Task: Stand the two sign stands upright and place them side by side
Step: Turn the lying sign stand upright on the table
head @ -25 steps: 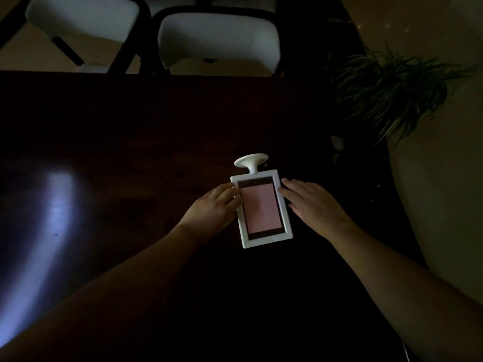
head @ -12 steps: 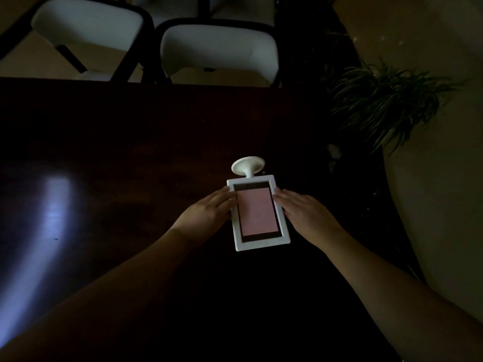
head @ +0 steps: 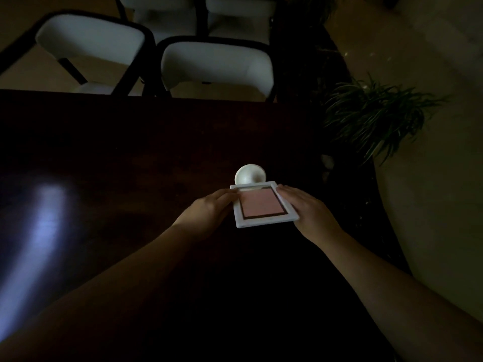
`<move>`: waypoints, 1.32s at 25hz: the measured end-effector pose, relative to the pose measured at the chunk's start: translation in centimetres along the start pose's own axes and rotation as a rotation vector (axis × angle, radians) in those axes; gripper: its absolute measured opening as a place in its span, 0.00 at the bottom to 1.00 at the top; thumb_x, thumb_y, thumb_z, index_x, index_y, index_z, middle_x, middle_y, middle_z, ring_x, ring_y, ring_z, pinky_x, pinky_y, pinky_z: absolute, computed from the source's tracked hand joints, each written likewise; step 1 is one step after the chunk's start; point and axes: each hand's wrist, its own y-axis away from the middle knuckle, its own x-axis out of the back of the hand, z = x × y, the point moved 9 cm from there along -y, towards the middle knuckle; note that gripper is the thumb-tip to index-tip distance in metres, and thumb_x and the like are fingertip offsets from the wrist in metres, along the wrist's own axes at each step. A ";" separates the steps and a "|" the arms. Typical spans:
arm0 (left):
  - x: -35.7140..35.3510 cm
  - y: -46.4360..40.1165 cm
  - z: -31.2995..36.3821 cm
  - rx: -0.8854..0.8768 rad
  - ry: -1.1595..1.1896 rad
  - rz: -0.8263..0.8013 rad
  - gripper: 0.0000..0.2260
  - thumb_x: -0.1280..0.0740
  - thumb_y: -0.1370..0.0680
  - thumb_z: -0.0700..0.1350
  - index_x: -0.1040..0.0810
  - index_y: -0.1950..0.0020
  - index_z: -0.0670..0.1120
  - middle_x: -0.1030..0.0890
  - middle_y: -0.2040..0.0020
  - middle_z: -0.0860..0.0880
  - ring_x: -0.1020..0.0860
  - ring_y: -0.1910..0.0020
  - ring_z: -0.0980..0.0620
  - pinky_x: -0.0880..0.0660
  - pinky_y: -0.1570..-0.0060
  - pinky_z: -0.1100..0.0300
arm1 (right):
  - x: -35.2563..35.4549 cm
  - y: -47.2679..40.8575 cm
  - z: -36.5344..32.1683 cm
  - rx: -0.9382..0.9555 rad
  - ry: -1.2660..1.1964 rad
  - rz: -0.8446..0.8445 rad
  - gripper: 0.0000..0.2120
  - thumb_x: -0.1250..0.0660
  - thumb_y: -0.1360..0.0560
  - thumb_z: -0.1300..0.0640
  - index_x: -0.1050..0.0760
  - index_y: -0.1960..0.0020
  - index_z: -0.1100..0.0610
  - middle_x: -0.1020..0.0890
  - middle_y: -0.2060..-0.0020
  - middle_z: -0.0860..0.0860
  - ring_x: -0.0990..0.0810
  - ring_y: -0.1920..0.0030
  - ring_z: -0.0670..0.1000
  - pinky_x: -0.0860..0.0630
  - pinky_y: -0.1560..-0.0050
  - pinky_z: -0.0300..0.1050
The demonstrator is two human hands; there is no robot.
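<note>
One white sign stand with a pink card in a dark border is tilted up off the dark table, its round white base pointing away from me. My left hand grips the frame's left edge and my right hand grips its right edge. The frame's near end is raised toward me. Only this one sign stand shows in the dim view.
Two white-seated chairs with black frames stand at the table's far edge. A leafy potted plant sits off the table's right side. A pale light reflection lies on the table at left.
Both hands closed on the frame's side edges and lifted its near end, so the stand went from lying flat to tilted with its base turned more toward the camera.
</note>
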 end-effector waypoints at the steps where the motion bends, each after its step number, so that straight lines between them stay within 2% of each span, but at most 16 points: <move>1: 0.2 -0.2 -0.1 0.023 0.025 0.004 0.18 0.35 0.19 0.41 0.28 0.29 0.43 0.26 0.30 0.43 0.22 0.39 0.42 0.22 0.45 0.47 | 0.3 -0.1 0.0 -0.014 -0.014 0.014 0.26 0.31 0.26 0.69 0.30 0.28 0.62 0.26 0.31 0.59 0.29 0.29 0.57 0.34 0.30 0.51; 3: 0.7 -0.8 -0.1 0.040 0.061 0.021 0.18 0.35 0.20 0.39 0.28 0.29 0.43 0.25 0.31 0.44 0.22 0.38 0.42 0.23 0.44 0.47 | 0.7 -0.1 0.0 -0.030 -0.037 0.051 0.23 0.33 0.25 0.70 0.27 0.30 0.62 0.23 0.33 0.59 0.26 0.32 0.58 0.30 0.32 0.53; 5: 1.3 -1.7 0.1 0.040 0.101 0.065 0.16 0.35 0.20 0.38 0.26 0.31 0.43 0.22 0.35 0.44 0.21 0.40 0.44 0.23 0.45 0.49 | 1.0 -0.1 0.1 -0.055 -0.037 0.100 0.19 0.35 0.23 0.68 0.24 0.33 0.61 0.20 0.37 0.57 0.23 0.35 0.56 0.28 0.35 0.48; 7: 1.8 -2.8 -0.1 0.080 0.142 0.089 0.13 0.38 0.18 0.40 0.24 0.34 0.45 0.19 0.40 0.47 0.20 0.45 0.47 0.23 0.48 0.52 | 1.5 -0.2 0.4 -0.094 -0.035 0.156 0.13 0.35 0.21 0.63 0.21 0.38 0.59 0.16 0.44 0.55 0.19 0.43 0.55 0.27 0.44 0.39; 9: 1.7 -3.9 -0.6 0.137 0.177 0.073 0.10 0.40 0.17 0.42 0.23 0.38 0.46 0.18 0.45 0.49 0.20 0.50 0.49 0.24 0.52 0.53 | 1.7 -0.5 0.9 -0.139 -0.041 0.184 0.10 0.35 0.20 0.59 0.19 0.42 0.59 0.15 0.52 0.55 0.17 0.50 0.56 0.28 0.54 0.38; 11: 1.4 -4.8 -1.0 0.166 0.198 0.060 0.09 0.40 0.17 0.43 0.23 0.40 0.46 0.18 0.49 0.50 0.20 0.53 0.49 0.25 0.55 0.55 | 1.7 -0.5 1.4 -0.163 -0.058 0.206 0.09 0.35 0.20 0.58 0.20 0.42 0.58 0.15 0.56 0.55 0.17 0.55 0.55 0.31 0.59 0.38; 15: 1.2 -6.4 -1.1 0.206 0.238 0.095 0.07 0.40 0.17 0.44 0.23 0.44 0.46 0.21 0.57 0.53 0.25 0.64 0.56 0.32 0.65 0.63 | 1.2 -0.8 2.9 -0.245 -0.113 0.216 0.10 0.37 0.19 0.56 0.22 0.41 0.56 0.16 0.57 0.51 0.18 0.56 0.54 0.33 0.61 0.38; 18: 0.6 -7.3 -1.4 0.269 0.257 0.096 0.07 0.41 0.17 0.45 0.24 0.46 0.46 0.20 0.57 0.51 0.24 0.64 0.57 0.30 0.66 0.59 | 0.8 -1.4 3.6 -0.302 -0.166 0.219 0.09 0.39 0.19 0.55 0.23 0.41 0.54 0.21 0.58 0.44 0.19 0.55 0.50 0.31 0.59 0.39; 20: 0.4 -7.3 -1.8 0.302 0.270 0.116 0.07 0.42 0.16 0.46 0.26 0.49 0.48 0.21 0.58 0.51 0.25 0.65 0.56 0.33 0.67 0.60 | 0.6 -1.8 3.9 -0.325 -0.204 0.230 0.10 0.39 0.19 0.54 0.24 0.40 0.53 0.21 0.56 0.44 0.20 0.52 0.48 0.29 0.57 0.41; 23: -0.5 -7.0 -2.2 0.336 0.322 0.113 0.05 0.41 0.17 0.48 0.27 0.46 0.50 0.20 0.53 0.51 0.21 0.59 0.55 0.29 0.65 0.62 | -0.2 -1.6 4.4 -0.357 -0.295 0.215 0.12 0.39 0.19 0.51 0.26 0.37 0.50 0.19 0.50 0.43 0.19 0.48 0.48 0.25 0.53 0.41; 25: -1.8 -6.1 -2.8 0.381 0.294 0.085 0.13 0.38 0.19 0.51 0.29 0.37 0.49 0.21 0.41 0.50 0.21 0.46 0.53 0.23 0.52 0.59 | -1.4 -0.9 4.9 -0.413 -0.357 0.182 0.17 0.38 0.20 0.47 0.30 0.32 0.49 0.19 0.41 0.45 0.21 0.41 0.47 0.24 0.44 0.45; 26: -2.7 -5.3 -3.3 0.420 0.229 0.059 0.19 0.36 0.20 0.53 0.31 0.31 0.49 0.24 0.36 0.48 0.24 0.39 0.51 0.24 0.45 0.55 | -2.1 -0.3 5.3 -0.463 -0.343 0.165 0.20 0.39 0.20 0.46 0.31 0.30 0.49 0.21 0.37 0.47 0.23 0.37 0.48 0.25 0.41 0.47; 28: -4.7 -3.6 -4.0 0.495 0.075 -0.024 0.28 0.33 0.22 0.55 0.37 0.26 0.49 0.30 0.28 0.46 0.33 0.29 0.46 0.31 0.36 0.49 | -3.6 0.8 5.9 -0.561 -0.225 0.119 0.22 0.39 0.20 0.45 0.31 0.29 0.52 0.23 0.34 0.51 0.25 0.35 0.52 0.27 0.40 0.48; 30: -6.7 -2.3 -3.9 0.471 -0.072 -0.141 0.32 0.35 0.23 0.59 0.42 0.23 0.49 0.38 0.22 0.46 0.46 0.22 0.45 0.44 0.28 0.46 | -5.2 1.3 5.4 -0.555 -0.128 0.031 0.21 0.40 0.20 0.45 0.29 0.30 0.53 0.24 0.34 0.52 0.26 0.34 0.53 0.28 0.40 0.47; 31: -7.8 -1.8 -3.6 0.417 -0.161 -0.203 0.34 0.37 0.23 0.61 0.45 0.22 0.51 0.42 0.20 0.47 0.52 0.21 0.45 0.51 0.28 0.45 | -6.1 1.4 4.8 -0.514 -0.101 -0.030 0.22 0.40 0.20 0.46 0.30 0.29 0.53 0.26 0.31 0.52 0.28 0.31 0.52 0.30 0.37 0.47; 33: -9.6 -0.9 -2.8 0.310 -0.315 -0.293 0.35 0.43 0.23 0.65 0.50 0.21 0.53 0.49 0.19 0.48 0.60 0.22 0.45 0.58 0.28 0.41 | -7.8 1.6 3.2 -0.398 -0.023 -0.140 0.24 0.43 0.18 0.47 0.35 0.25 0.53 0.33 0.25 0.50 0.38 0.25 0.50 0.38 0.30 0.46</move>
